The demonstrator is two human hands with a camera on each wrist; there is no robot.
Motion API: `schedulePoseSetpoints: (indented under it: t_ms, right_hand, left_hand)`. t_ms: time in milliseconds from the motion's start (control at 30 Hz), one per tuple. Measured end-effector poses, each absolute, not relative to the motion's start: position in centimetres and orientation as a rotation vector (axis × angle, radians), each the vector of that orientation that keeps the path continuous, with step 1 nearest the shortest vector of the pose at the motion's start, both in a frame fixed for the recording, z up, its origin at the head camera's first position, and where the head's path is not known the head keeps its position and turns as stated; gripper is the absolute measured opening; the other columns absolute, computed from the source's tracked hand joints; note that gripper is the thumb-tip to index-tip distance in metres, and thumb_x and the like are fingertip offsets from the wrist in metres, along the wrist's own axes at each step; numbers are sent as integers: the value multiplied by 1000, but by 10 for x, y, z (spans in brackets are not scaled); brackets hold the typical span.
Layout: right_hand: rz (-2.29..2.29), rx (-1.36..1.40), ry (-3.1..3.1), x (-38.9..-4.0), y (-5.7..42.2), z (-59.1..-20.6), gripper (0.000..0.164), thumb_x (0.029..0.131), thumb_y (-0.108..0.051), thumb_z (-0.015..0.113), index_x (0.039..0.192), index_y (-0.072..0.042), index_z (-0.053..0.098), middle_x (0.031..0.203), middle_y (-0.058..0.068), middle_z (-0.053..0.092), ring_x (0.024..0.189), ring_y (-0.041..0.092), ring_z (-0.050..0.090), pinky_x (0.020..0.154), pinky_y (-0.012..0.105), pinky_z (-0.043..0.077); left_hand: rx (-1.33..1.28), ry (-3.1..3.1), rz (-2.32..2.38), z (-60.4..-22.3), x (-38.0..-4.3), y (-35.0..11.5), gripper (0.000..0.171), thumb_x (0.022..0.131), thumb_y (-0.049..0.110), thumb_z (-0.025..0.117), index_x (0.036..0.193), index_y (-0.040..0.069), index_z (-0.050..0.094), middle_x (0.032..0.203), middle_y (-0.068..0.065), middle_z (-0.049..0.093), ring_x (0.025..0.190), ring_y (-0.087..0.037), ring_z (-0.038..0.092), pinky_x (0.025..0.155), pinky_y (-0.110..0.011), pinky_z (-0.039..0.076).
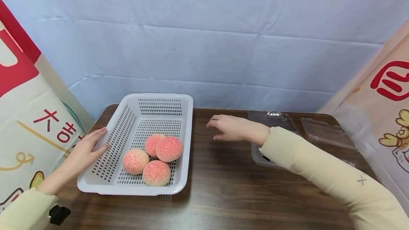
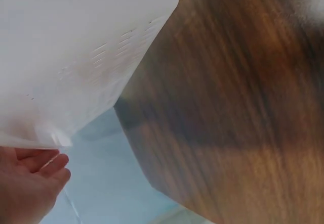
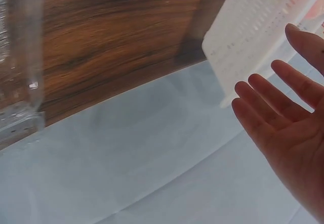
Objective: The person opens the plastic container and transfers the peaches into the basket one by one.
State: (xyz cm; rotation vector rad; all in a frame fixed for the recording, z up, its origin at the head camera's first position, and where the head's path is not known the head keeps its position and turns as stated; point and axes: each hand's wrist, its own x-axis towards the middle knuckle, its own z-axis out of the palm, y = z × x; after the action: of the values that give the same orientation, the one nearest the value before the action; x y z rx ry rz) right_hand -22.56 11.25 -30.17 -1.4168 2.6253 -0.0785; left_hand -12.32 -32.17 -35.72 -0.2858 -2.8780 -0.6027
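Observation:
A white perforated plastic basket (image 1: 186, 130) stands on the left half of the table. Several round, bun-like balls (image 1: 169, 149), cream with pink speckles, are grouped toward its near right corner. My left hand (image 1: 83, 153) rests at the basket's left rim with fingers and thumb apart; in the left wrist view, the left fingertips lie right at the rim's edge. Right of the basket, my right hand (image 1: 234, 127) hovers over the table with nothing in it. Its fingers (image 3: 276, 102) are spread and loosely extended in the right wrist view.
Behind the right forearm lies a clear plastic box (image 1: 257, 157) with its raised lid (image 1: 271, 118), partly covered by the sleeve. Another clear container (image 1: 329, 134) sits farther right. Pale cloth (image 1: 204, 52) hangs behind the brown wooden table (image 1: 217, 201), with printed cloths on both sides.

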Motion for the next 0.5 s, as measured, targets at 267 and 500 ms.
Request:
schedulePoseSetpoints:
  t_ms: [267,500]
  right_hand:
    - [-176,-1392,2682,-230,139,-308,38,84,-19,64,117,-1,56,114,12,55,105,25,55,88,38,43]
    - [-229,-1314,2738,-232,160,-310,38,83,-18,64,116,-1,57,113,12,55,104,27,56,88,39,43]
  left_hand:
    - [-323,-2896,-524,-346,-126,-320,55,84,18,62,125,-14,43,128,-32,41,114,-49,38,86,-62,32]
    - [-399,-2899,-475,-331,-132,-306,50,84,19,62,124,-8,47,125,-30,46,113,-47,41,86,-60,34]
